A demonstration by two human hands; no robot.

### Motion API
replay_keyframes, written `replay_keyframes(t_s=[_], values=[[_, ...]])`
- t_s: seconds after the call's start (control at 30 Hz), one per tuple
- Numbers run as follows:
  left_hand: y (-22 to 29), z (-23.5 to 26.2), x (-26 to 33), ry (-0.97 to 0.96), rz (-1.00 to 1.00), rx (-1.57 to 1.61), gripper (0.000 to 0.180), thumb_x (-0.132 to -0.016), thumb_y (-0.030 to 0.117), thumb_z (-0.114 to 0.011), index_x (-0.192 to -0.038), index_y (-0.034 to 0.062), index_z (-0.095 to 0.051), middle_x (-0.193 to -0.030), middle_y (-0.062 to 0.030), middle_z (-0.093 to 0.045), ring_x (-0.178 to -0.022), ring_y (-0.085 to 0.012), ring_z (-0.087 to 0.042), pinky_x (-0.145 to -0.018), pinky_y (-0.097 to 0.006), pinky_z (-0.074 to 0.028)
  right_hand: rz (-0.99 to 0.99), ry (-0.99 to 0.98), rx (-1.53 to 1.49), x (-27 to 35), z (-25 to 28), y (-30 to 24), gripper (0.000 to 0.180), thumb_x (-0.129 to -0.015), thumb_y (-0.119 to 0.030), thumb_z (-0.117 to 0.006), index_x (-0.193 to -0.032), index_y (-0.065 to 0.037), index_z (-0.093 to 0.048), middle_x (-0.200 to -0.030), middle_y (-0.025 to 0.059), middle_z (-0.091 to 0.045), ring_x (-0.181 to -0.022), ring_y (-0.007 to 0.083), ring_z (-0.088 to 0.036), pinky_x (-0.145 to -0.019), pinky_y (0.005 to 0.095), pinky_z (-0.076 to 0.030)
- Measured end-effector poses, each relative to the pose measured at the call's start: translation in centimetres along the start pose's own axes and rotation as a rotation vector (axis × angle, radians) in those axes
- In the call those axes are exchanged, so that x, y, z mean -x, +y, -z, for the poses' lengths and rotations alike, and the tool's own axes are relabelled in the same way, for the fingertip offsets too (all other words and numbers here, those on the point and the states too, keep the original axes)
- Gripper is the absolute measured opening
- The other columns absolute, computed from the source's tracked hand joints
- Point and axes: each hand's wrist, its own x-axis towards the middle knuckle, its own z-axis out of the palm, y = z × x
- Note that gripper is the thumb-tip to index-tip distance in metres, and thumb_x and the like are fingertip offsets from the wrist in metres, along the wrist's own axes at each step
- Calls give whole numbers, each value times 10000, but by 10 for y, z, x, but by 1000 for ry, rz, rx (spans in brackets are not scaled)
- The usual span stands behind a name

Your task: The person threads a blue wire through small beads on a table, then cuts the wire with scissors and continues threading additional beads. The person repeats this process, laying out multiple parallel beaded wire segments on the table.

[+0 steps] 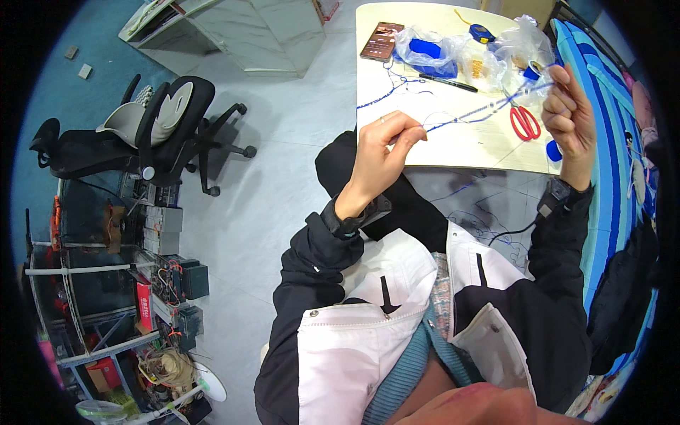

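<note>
A thin blue braided cord with pale sections stretches between my two hands over the near part of the table. My left hand pinches its left end between thumb and fingers. Raised above the table's right edge, my right hand is closed on the other end. Beneath the cord on the right lie red-handled scissors. A spool with blue thread stands behind them, and a blue round item sits by my right wrist. Another blue cord rests on the table to the left.
On the pale table are a phone, a black pen, clear plastic bags and a blue tape measure. A striped blue bed borders it on the right. An office chair and a cluttered shelf stand left.
</note>
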Motion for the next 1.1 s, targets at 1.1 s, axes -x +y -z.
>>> replay_keyframes(t_s=[1.1], values=[[-10,32,19,65,295,-27,195,-949,136,-526,-812,4,-572,-624,73,-405,-560,-17,-320,-497,-192,-239,178,218,-206,71,43,77,261,-1017,-213,-411,-1003,8,-549,-549,-67,-187,-457,41,-161,-375,181,-167]])
